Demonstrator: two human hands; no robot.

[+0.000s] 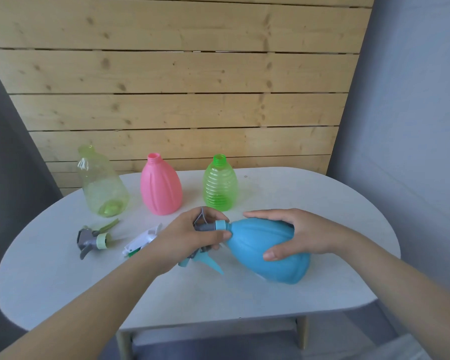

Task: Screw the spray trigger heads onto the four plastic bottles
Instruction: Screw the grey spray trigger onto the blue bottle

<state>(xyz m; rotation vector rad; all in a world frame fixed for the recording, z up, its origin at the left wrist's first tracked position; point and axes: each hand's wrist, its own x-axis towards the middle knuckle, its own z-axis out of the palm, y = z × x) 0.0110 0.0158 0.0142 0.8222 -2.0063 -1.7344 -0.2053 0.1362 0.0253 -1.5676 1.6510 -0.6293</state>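
Near the middle of the pale rounded counter (322, 193), the opaque blue plastic bottle (265, 250) lay on its side, its long axis running left to right with the neck pointing left and the base toward the near right edge. The right hand (294, 233) gripped its belly, fingers over the top and thumb on the near side. The left hand (192, 237) curled round the grey and blue spray trigger head (205, 245), whose light blue collar (220, 225) sat at the bottle's neck; how far it was threaded could not be told. Any turning would go about that sideways axis, and the left hand was the nearer to the collar.

Along the far edge stood three open bottles, well apart: a clear yellow-green one (102, 183), a pink one (161, 187) and a ribbed green one (220, 184). Left of the hands lay a grey and pale green trigger head (92, 240) and a white one (140, 241). Bare counter lay toward the near edge.
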